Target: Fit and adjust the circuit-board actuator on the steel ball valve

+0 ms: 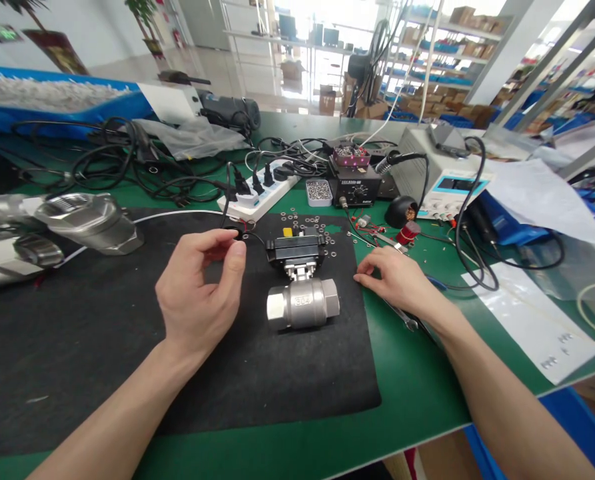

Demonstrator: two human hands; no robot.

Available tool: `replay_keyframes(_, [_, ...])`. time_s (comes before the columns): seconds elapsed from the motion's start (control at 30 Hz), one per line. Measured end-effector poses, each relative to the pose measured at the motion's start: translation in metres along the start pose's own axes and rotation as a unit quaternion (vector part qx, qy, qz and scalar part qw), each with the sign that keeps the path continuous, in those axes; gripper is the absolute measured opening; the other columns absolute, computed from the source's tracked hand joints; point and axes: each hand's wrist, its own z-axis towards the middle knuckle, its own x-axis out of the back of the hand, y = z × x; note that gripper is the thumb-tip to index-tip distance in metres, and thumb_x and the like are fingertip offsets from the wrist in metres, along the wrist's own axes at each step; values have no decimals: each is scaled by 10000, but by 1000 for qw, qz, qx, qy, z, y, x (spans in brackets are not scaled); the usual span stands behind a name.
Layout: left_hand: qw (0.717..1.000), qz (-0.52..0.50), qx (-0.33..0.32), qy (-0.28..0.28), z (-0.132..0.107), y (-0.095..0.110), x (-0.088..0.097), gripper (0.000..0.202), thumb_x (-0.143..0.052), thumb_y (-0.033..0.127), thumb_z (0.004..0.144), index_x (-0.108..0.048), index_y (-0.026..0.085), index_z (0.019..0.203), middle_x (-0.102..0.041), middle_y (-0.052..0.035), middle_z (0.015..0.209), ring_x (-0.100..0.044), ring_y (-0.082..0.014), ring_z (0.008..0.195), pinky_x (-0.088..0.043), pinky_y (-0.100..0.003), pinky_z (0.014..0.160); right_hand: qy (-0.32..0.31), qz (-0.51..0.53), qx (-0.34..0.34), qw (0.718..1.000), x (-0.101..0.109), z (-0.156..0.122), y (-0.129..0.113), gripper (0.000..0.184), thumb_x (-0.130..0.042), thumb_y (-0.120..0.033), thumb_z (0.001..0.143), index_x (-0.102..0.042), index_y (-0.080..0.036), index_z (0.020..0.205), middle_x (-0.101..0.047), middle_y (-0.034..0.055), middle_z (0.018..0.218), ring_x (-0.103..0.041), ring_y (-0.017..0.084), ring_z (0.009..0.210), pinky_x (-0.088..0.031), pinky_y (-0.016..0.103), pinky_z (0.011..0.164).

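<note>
A steel ball valve (303, 301) with a black actuator box (296, 249) on top lies on a black mat (127, 347). My left hand (200, 290) hovers just left of the valve, thumb and fingers pinched together on a thin black wire near its red clips. My right hand (397, 279) rests at the mat's right edge on the green table, fingers curled down over a wrench (402, 317); whether it grips the wrench is unclear. Several small washers (304, 220) lie scattered behind the actuator.
Larger steel valve bodies (90, 223) sit at the left. A white power strip (260, 193), tangled cables, a soldering station (360, 187), a bench power supply (442, 173), a small tray of screws (319, 191) and papers (532, 320) crowd the back and right.
</note>
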Motion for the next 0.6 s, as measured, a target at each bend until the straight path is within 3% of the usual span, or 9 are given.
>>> replay_keyframes(0.27, [1000, -6, 10, 8, -1, -3, 0, 257, -686, 278, 909, -695, 170, 1142, -717, -35, 1044, -710, -130, 871, -578, -278, 859, 54, -15, -87, 995, 4, 3, 9, 148, -659, -356, 967, -727, -225, 953, -747, 23, 895, -656, 215, 784, -384, 340, 663])
replay_keyframes(0.43, [1000, -15, 9, -1, -1, -3, 1, 251, -683, 276, 909, -695, 180, 1141, -716, -33, 1051, -714, -138, 879, -580, -288, 865, 50, -21, -67, 996, 1, 1, 12, 170, -711, -394, 949, -747, -247, 1026, -738, 39, 1033, -663, 249, 1021, -439, 347, 791])
replay_keyframes(0.6, [1000, -10, 6, -4, 0, -3, 2, 246, -668, 301, 919, -697, 186, 1135, -713, -37, 1037, -709, -137, 873, -577, -282, 844, 35, -19, -65, 997, -4, 4, 16, 114, -692, -354, 958, -743, -256, 931, -735, 24, 976, -666, 241, 968, -433, 345, 780])
